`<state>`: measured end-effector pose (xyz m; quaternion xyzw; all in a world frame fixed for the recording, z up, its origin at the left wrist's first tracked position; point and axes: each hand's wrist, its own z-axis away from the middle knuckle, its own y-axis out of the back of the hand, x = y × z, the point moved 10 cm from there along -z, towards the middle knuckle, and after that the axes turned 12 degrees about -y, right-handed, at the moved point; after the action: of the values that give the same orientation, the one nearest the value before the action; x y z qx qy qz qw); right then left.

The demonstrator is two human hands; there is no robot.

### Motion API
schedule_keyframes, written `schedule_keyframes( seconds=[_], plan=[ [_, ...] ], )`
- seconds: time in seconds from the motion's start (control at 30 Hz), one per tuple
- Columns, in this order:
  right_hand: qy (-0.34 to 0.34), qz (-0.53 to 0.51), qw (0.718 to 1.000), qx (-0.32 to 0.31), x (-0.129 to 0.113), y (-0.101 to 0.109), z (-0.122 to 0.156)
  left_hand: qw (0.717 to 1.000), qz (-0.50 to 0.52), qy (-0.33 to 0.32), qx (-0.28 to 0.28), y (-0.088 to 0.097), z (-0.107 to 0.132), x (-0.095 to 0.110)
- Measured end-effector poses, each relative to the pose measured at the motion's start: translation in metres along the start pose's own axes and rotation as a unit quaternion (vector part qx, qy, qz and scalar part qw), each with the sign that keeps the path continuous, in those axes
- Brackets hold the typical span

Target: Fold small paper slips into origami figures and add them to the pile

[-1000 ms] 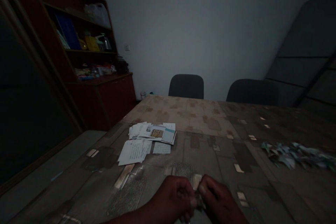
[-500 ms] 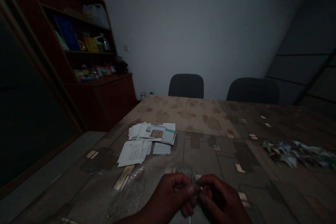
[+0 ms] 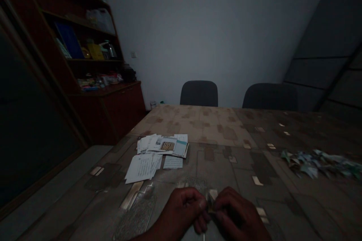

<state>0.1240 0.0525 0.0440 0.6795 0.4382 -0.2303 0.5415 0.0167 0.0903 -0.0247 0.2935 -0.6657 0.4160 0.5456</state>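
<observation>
At the near edge of the view my left hand [image 3: 188, 211] and my right hand [image 3: 236, 211] are close together above the table. Between their fingertips is a small folded piece of paper [image 3: 210, 204], partly hidden and dim, with a pale and yellowish face showing. The left thumb and fingers are closed in a pinch at its left side. My right thumb and forefinger pinch the opposite side. Beyond the left hand lie loose printed paper sheets [image 3: 143, 167] in an untidy pile. To the far right is a heap of crumpled or folded paper pieces [image 3: 319, 163].
A patterned cloth covers the table [image 3: 215, 131]. Two dark chairs stand at its far side, one chair [image 3: 199, 93] near the middle and another chair [image 3: 270, 96] farther right. A wooden cabinet [image 3: 121, 107] with filled shelves stands at the left against the wall. The room is dim.
My fingertips have parted slightly, and more of the small folded paper shows between them. The view has shifted a little. The sheets and the heap lie as before.
</observation>
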Motion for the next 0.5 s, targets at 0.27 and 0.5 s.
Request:
schedule_keyframes(
  seconds=[0.27,0.5],
  plan=[
    [-0.009,-0.014,1.000,0.004,0.0036,-0.0002,0.0020,1.000,0.025,-0.004,0.001,-0.0007,-0.0011,0.0015],
    [-0.024,-0.001,1.000,0.007,0.0029,0.0000,0.0007,0.999,0.041,0.006,0.012,0.0001,-0.0010,-0.0006]
  ],
)
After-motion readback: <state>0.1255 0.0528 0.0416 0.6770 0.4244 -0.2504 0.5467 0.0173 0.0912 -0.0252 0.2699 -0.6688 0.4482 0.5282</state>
